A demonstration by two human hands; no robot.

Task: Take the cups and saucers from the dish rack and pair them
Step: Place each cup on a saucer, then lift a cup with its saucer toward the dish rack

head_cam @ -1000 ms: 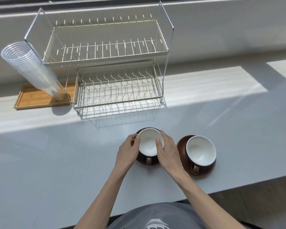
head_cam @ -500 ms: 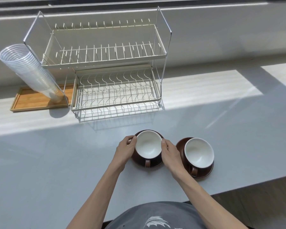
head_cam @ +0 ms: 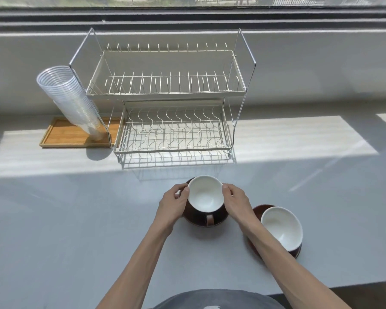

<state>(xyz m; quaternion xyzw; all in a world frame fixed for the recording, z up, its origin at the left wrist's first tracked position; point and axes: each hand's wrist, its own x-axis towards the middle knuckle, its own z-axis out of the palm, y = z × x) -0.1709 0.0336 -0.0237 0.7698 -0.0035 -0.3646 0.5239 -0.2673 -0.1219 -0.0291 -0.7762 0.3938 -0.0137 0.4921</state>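
Centre of frame: the left hand (head_cam: pixel 173 202) and right hand (head_cam: pixel 235 200) clasp opposite sides of a white-lined brown cup (head_cam: pixel 205 196) seated on its brown saucer (head_cam: pixel 195 220). Lower right: a second cup (head_cam: pixel 281 228) rests on a second saucer (head_cam: pixel 257 210). Upper centre: the two-tier wire dish rack (head_cam: pixel 169 94).

Bright daylight enters from the far window (head_cam: pixel 187 1), laying a sunlit band across the grey countertop (head_cam: pixel 54 219); its near part lies in shade. The two-tier silver wire dish rack (head_cam: pixel 167 94) casts a sharp grid shadow nearward. Focus is crisp; wide-angle bending shows at the edges.
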